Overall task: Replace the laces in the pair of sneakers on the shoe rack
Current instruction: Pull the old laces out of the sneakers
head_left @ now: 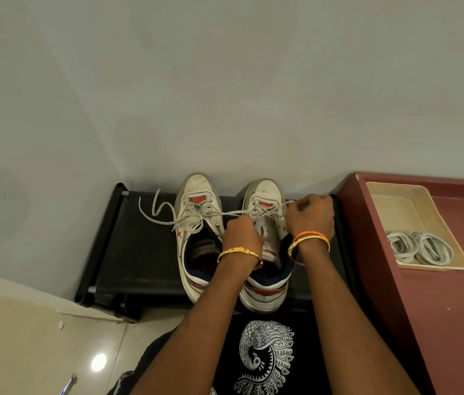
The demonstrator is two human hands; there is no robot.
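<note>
Two worn white leather sneakers stand side by side, toes toward the pale wall, on the top tier of a black shoe rack (139, 252) whose shelf is dark fabric stretched between tubular bars with grey metal ends. The left sneaker (196, 223) has a scuffed rounded toe, a red tongue patch and a small red mark on its side; a loosened flat grey-white lace (165, 216) trails from its eyelets in a wavy line across the fabric to the left. The right sneaker (265, 201) shows the same toe and red patch, with navy collar lining and a red stripe at the heel. The left hand (240, 232) is curled over the right sneaker's tongue, pinching a taut strand of its lace (270, 209); the right hand (312, 215) is closed around the other end, drawn out toward the right. Both wrists carry gold bangles, the right one also a twisted orange thread. Beside the rack a maroon cabinet (424, 309) holds a shallow cream rectangular tray (396, 206), and in its near end lie coiled bundles of white laces (420, 248). The fingertips of both hands are hidden behind the knuckles, the right sneaker's middle is covered by the wrists, and the lower rack tiers are barely visible.
</note>
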